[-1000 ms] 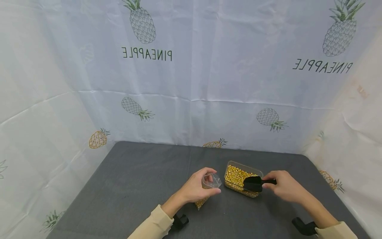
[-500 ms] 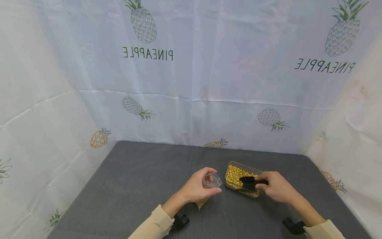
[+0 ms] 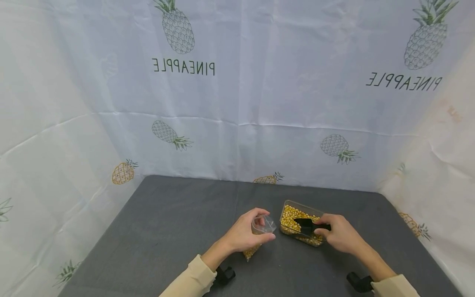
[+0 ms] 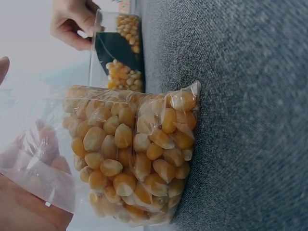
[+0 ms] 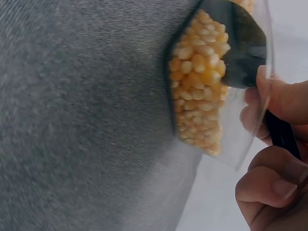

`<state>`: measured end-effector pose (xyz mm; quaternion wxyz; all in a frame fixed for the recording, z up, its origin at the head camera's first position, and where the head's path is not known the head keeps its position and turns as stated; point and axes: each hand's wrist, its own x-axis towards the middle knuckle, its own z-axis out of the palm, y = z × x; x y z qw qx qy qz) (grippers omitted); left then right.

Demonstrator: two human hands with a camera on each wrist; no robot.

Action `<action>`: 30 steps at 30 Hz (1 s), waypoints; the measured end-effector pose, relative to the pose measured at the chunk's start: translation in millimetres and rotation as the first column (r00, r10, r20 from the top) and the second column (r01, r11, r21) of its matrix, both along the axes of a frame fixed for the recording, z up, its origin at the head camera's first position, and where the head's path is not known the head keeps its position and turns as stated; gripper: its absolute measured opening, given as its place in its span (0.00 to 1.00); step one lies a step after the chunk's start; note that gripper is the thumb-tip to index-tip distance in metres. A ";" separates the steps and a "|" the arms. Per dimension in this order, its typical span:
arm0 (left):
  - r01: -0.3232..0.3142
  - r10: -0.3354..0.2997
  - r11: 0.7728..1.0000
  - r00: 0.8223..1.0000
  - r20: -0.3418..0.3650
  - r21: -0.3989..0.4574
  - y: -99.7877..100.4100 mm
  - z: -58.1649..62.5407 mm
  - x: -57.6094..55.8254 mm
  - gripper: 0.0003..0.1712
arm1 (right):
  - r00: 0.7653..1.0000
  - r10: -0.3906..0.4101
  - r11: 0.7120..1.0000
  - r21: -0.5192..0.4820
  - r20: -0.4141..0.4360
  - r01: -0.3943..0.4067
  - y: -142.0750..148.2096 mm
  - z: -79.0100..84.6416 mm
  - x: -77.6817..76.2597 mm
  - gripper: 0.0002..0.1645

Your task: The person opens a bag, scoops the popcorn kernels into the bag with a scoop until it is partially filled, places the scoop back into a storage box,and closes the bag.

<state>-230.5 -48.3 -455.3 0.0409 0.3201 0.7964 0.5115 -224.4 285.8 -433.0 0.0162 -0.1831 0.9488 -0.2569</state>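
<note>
My left hand [image 3: 243,233] is curved around the mouth of a clear plastic bag [image 4: 130,154], thumb and fingers spread so the mouth stays wide. Corn kernels fill the bag's lower part, which stands on the table. To its right is a clear rectangular container [image 5: 240,144] of yellow corn kernels [image 3: 291,215]. My right hand [image 3: 341,233] grips the handle of a small black scoop [image 3: 306,225] at the container's right end. In the right wrist view the scoop's blade dips in among the kernels, with fingers close by the container's rim.
A dark grey cloth covers the table [image 3: 178,222]. White curtains [image 3: 237,90] with pineapple prints enclose its back and sides. Black wrist mounts [image 3: 224,275] sit on both forearms, low over the table.
My right hand has moved left with the scoop, pushing its blade further into the kernels. The left hand and the bag have stayed in place.
</note>
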 end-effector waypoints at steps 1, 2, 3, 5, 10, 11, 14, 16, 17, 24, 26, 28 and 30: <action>0.001 -0.001 1.000 1.000 0.003 0.000 0.3 -0.3 -0.1 0.31 | 1.000 -0.003 1.000 -0.007 -0.001 0.003 0.0 -2.3 -0.3 0.13; 0.002 -0.002 1.000 1.000 0.004 0.000 0.5 -0.5 -0.2 0.31 | 1.000 -0.006 1.000 -0.015 -0.001 0.006 0.1 -4.3 -0.5 0.13; 0.002 -0.002 1.000 1.000 0.003 -0.002 0.6 -0.6 -0.3 0.31 | 1.000 -0.010 1.000 -0.021 -0.001 0.010 0.2 -6.0 -0.8 0.14; 0.002 -0.002 1.000 1.000 0.000 -0.005 0.5 -0.6 -0.2 0.32 | 1.000 -0.014 0.999 -0.029 0.004 0.014 0.1 -8.1 -1.4 0.14; -0.004 0.004 1.000 1.000 0.000 -0.005 -0.1 -0.6 -0.2 0.32 | 0.999 -0.029 0.999 -0.042 0.015 0.030 -0.6 -10.3 -3.3 0.15; -0.004 0.004 1.000 1.000 0.002 -0.004 -0.2 -0.6 -0.1 0.32 | 0.999 -0.036 0.998 -0.045 0.020 0.037 -0.8 -10.6 -3.2 0.15; -0.004 0.004 1.000 1.000 0.004 0.000 -0.1 -0.8 -0.1 0.31 | 0.997 -0.059 0.996 -0.064 0.045 0.062 -1.4 -11.8 -1.5 0.16; -0.003 0.003 1.000 1.000 0.007 0.001 0.1 -0.9 0.1 0.32 | 0.995 -0.076 0.993 -0.089 0.066 0.081 -1.2 -13.3 0.4 0.16; -0.005 0.005 1.000 1.000 0.010 0.000 0.2 -1.1 0.2 0.32 | 0.994 -0.083 0.991 -0.099 0.073 0.090 -1.0 -14.3 1.4 0.17; -0.007 0.007 1.000 1.000 0.020 0.007 0.7 -1.6 0.4 0.32 | 0.988 -0.106 0.977 -0.172 0.110 0.124 1.1 -21.4 5.5 0.19; -0.007 0.007 1.000 1.000 0.018 0.005 0.6 -1.3 0.6 0.32 | 0.988 -0.113 0.975 -0.182 0.110 0.132 1.5 -22.9 5.7 0.19; -0.008 0.008 1.000 1.000 0.014 0.003 0.1 -1.2 0.7 0.32 | 0.988 -0.116 0.973 -0.188 0.106 0.135 1.7 -23.9 5.6 0.19; -0.007 0.007 1.000 1.000 0.011 0.003 0.0 -1.3 0.4 0.32 | 0.988 -0.121 0.971 -0.193 0.100 0.139 2.0 -24.9 5.5 0.19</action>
